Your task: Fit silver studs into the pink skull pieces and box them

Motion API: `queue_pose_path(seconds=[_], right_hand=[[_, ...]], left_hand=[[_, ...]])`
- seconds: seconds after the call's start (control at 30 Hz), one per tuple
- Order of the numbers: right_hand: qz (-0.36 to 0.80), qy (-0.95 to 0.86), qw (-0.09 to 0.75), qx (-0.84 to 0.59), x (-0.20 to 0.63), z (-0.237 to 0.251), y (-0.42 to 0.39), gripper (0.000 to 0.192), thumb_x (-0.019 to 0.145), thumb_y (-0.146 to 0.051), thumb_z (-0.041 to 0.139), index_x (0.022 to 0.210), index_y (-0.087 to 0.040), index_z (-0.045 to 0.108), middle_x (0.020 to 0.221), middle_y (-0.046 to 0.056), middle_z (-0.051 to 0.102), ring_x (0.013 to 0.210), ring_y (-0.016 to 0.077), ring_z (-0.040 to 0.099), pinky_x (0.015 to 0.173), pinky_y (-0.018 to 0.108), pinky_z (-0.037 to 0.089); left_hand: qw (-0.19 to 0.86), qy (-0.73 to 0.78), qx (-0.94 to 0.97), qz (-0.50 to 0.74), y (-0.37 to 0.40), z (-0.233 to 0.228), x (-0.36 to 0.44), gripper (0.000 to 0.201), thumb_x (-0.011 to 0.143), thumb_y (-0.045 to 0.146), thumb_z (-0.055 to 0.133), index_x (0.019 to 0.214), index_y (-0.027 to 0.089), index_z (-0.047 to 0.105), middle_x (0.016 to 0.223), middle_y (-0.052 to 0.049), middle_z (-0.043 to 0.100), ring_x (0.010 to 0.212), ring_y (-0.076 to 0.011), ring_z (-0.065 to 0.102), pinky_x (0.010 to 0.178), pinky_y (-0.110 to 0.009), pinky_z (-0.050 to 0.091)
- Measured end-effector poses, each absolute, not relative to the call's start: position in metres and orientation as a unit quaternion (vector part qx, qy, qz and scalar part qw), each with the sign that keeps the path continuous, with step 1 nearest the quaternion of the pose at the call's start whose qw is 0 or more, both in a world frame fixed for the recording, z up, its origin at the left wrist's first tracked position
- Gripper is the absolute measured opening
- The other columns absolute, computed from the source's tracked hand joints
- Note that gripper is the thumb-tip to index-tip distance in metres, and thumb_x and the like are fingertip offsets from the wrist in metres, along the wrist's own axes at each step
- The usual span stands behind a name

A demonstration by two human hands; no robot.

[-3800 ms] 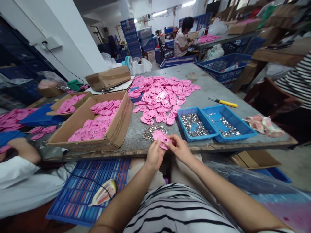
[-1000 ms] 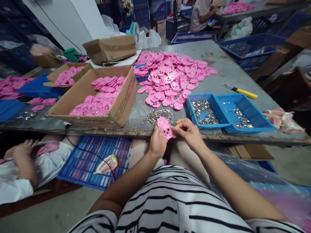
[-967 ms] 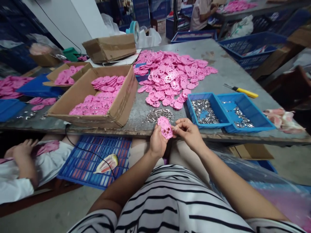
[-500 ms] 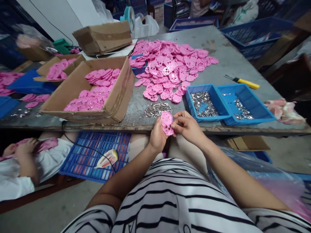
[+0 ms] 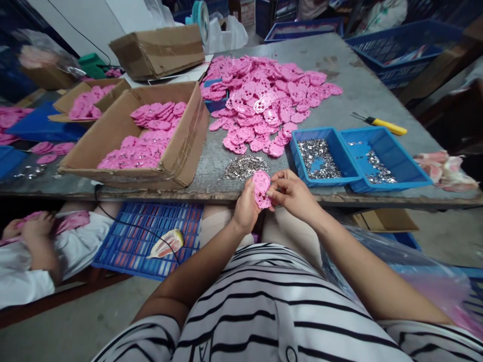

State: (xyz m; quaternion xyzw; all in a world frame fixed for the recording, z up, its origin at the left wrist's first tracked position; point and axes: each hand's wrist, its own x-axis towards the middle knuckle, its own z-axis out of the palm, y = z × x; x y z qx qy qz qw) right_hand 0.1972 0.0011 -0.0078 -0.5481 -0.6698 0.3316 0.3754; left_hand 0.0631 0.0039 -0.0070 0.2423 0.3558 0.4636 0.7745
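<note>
Where the worktop (image 5: 350, 108) spreads beyond both hands, one cardboard box (image 5: 177, 161) lies to their left and two blue trays (image 5: 358, 178) to their right; left hand (image 5: 245, 206) and right hand (image 5: 292, 193) together pinch one pink piece (image 5: 261, 188) at the edge.

Light even, moderately bright, from overhead; table (image 5: 350, 108) top well lit. Soft shadow under the table edge. Small glints on metal bits left of the tray (image 5: 324, 158). Wide-angle bending away from the table; far corners dim, soft.
</note>
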Motion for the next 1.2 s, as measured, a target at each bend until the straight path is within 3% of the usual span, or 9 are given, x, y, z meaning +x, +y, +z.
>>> queue_pose_path(seconds=[0.33, 0.53, 0.7, 0.77, 0.9, 0.97, 1.1, 1.2], right_hand=[[0.314, -0.679, 0.359, -0.558, 0.195, -0.007, -0.001, 0.014, 0.075, -0.018, 0.062, 0.062, -0.021, 0.058, 0.092, 0.006, 0.056, 0.090, 0.0212, 0.057, 0.080, 0.037, 0.050], [0.286, -0.661, 0.393, -0.572, 0.195, -0.007, -0.002, 0.007, 0.074, -0.021, 0.065, 0.077, -0.022, 0.058, 0.103, 0.006, 0.058, 0.090, 0.0212, 0.058, 0.077, 0.036, 0.048], [0.167, -0.623, 0.421, -0.638, 0.238, 0.014, 0.022, 0.005, 0.079, -0.025, 0.063, 0.082, -0.023, 0.061, 0.103, 0.008, 0.063, 0.092, 0.0231, 0.058, 0.079, 0.037, 0.047], [0.109, -0.590, 0.364, -0.712, 0.261, 0.021, 0.037, 0.008, 0.079, -0.025, 0.063, 0.086, -0.022, 0.064, 0.101, 0.009, 0.064, 0.092, 0.0250, 0.059, 0.080, 0.039, 0.047], [0.105, -0.569, 0.074, -0.812, 0.288, 0.021, 0.060, 0.004, 0.068, -0.017, 0.068, 0.071, -0.019, 0.067, 0.087, 0.014, 0.067, 0.091, 0.0335, 0.063, 0.074, 0.042, 0.047], [0.112, -0.563, -0.017, -0.819, 0.289, 0.017, 0.065, 0.005, 0.069, -0.014, 0.064, 0.068, -0.018, 0.067, 0.086, 0.017, 0.069, 0.091, 0.0356, 0.066, 0.071, 0.041, 0.047], [0.109, -0.569, -0.050, -0.813, 0.286, 0.011, 0.064, 0.011, 0.075, -0.017, 0.059, 0.074, -0.016, 0.070, 0.093, 0.020, 0.072, 0.092, 0.0342, 0.068, 0.068, 0.037, 0.047], [0.099, -0.584, -0.031, -0.805, 0.289, 0.008, 0.063, 0.013, 0.076, -0.024, 0.061, 0.076, -0.018, 0.072, 0.090, 0.017, 0.073, 0.087, 0.0309, 0.068, 0.065, 0.035, 0.046]], left_hand=[[0.775, 0.355, 0.250, 0.460, 0.004, -0.007, 0.062, 0.021, 0.091, 0.036, 0.046, 0.099, 0.018, 0.053, 0.089, -0.006, 0.065, 0.081, -0.0188, 0.064, 0.057, -0.024, 0.049], [0.786, 0.348, 0.246, 0.448, 0.004, -0.008, 0.060, 0.023, 0.089, 0.035, 0.045, 0.102, 0.018, 0.052, 0.086, -0.006, 0.066, 0.077, -0.0187, 0.066, 0.058, -0.026, 0.051], [0.778, 0.355, 0.305, 0.421, 0.003, -0.012, 0.055, 0.027, 0.080, 0.028, 0.049, 0.105, 0.018, 0.045, 0.076, -0.004, 0.067, 0.061, -0.0176, 0.065, 0.051, -0.026, 0.047], [0.762, 0.362, 0.334, 0.420, 0.002, -0.013, 0.055, 0.035, 0.072, 0.019, 0.055, 0.105, 0.018, 0.044, 0.077, -0.002, 0.068, 0.059, -0.0153, 0.064, 0.053, -0.026, 0.047], [0.746, 0.368, 0.362, 0.421, 0.000, -0.015, 0.057, 0.044, 0.063, 0.013, 0.059, 0.104, 0.019, 0.045, 0.077, 0.000, 0.067, 0.057, -0.0133, 0.063, 0.051, -0.024, 0.046], [0.744, 0.365, 0.366, 0.423, 0.000, -0.017, 0.058, 0.044, 0.062, 0.014, 0.059, 0.103, 0.019, 0.046, 0.077, 0.000, 0.067, 0.056, -0.0129, 0.063, 0.049, -0.024, 0.046], [0.738, 0.368, 0.368, 0.429, 0.001, -0.020, 0.057, 0.042, 0.062, 0.015, 0.060, 0.102, 0.019, 0.046, 0.076, 0.000, 0.068, 0.055, -0.0116, 0.063, 0.049, -0.022, 0.045], [0.735, 0.375, 0.367, 0.430, 0.002, -0.020, 0.057, 0.042, 0.061, 0.014, 0.058, 0.101, 0.018, 0.047, 0.074, 0.001, 0.067, 0.053, -0.0114, 0.062, 0.047, -0.022, 0.045]])
